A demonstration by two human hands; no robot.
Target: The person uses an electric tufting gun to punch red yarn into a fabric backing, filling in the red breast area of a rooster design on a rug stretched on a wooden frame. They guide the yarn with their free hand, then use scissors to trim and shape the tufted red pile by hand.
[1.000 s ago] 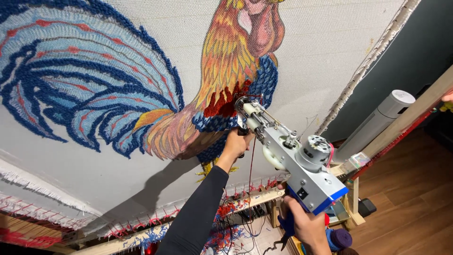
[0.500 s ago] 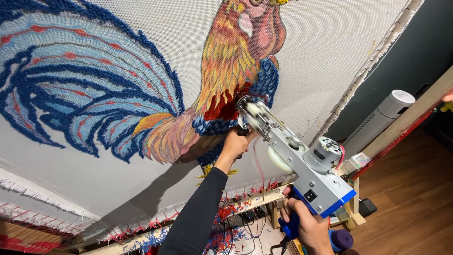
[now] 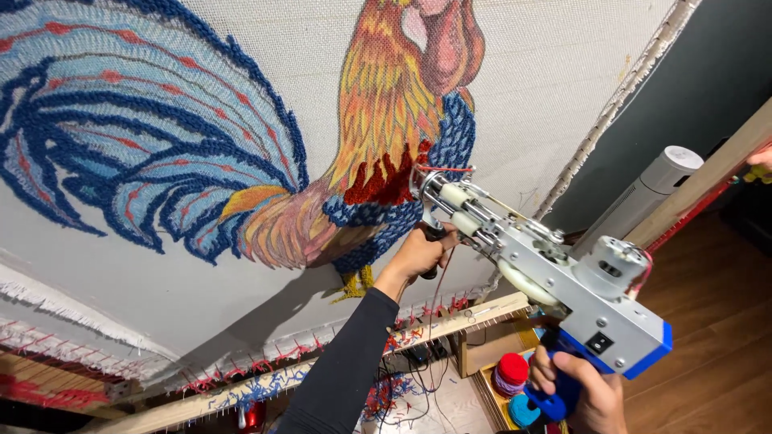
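Rooster tufting on stretched cloth, yarn balls below frame. Left hand clenched on front handle of tufting gun; right hand grasping blue grip.

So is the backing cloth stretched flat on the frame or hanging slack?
Stretched flat: the cloth shows no folds, its edge pinned along the wooden frame.

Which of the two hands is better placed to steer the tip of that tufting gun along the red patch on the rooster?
Left. The left hand grips the front handle just behind the tufting gun's tip; the right hand holds the rear blue grip.
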